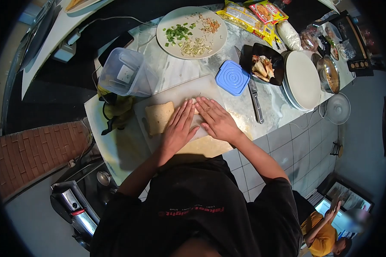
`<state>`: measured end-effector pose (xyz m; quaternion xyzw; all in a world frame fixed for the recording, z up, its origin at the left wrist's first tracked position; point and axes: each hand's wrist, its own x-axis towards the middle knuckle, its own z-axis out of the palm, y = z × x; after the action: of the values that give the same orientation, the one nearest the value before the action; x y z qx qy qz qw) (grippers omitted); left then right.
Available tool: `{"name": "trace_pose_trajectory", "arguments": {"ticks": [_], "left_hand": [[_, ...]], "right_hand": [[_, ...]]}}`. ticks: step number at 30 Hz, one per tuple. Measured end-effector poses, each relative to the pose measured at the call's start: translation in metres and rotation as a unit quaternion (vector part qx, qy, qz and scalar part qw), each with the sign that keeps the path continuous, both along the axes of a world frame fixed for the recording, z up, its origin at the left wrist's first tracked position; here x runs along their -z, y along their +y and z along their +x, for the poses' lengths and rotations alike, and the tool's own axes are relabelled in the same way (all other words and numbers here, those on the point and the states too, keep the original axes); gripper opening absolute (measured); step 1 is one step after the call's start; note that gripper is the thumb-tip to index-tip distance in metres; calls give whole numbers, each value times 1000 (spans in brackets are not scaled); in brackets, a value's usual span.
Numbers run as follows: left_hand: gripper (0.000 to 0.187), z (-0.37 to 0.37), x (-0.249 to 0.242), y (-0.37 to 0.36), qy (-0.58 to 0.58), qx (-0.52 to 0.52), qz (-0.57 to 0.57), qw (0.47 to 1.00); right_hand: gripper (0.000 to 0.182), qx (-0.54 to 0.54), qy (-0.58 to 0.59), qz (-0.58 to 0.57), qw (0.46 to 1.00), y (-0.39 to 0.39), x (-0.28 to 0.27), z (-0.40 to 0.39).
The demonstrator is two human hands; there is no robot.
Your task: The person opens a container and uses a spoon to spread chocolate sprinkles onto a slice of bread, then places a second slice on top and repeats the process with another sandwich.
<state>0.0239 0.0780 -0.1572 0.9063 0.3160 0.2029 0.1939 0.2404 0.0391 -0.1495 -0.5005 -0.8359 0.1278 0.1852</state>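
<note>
Both of my hands lie side by side over a pale piece of food (194, 101) on the white cutting board (201, 85); most of that piece is hidden beneath them. My left hand (182, 128) has its fingers stretched out and flat, pointing away from me. My right hand (218, 119) is also flat, its fingers angled toward the left. Just left of my left hand, a flat rectangular slice of bread (159, 118) rests on the board. A knife (256, 103) with a black handle lies to the right of the board, beside a blue lid (232, 77).
A plate (165, 32) of chopped greens stands behind the board, and a clear plastic container (128, 73) at the back left. On the right are a black bowl (278, 62), stacked plates (303, 81) and a metal pan (330, 75). Another person (321, 231) is at lower right.
</note>
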Motion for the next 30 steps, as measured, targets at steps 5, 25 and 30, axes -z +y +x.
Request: {"name": "trace_pose_trajectory", "arguments": {"ticks": [5,25,30], "left_hand": [[78,-1,2,-1,41,2,3,999],[68,4,0,-1,64,-13,28,997],[68,3,-3,2,55,-2,13,998]], "right_hand": [[66,-7,-4,0,1000,1,-1,1],[66,13,1,-19,1000,-10,-3,4],[63,16,-4,-28,999,-11,-5,4]]}}
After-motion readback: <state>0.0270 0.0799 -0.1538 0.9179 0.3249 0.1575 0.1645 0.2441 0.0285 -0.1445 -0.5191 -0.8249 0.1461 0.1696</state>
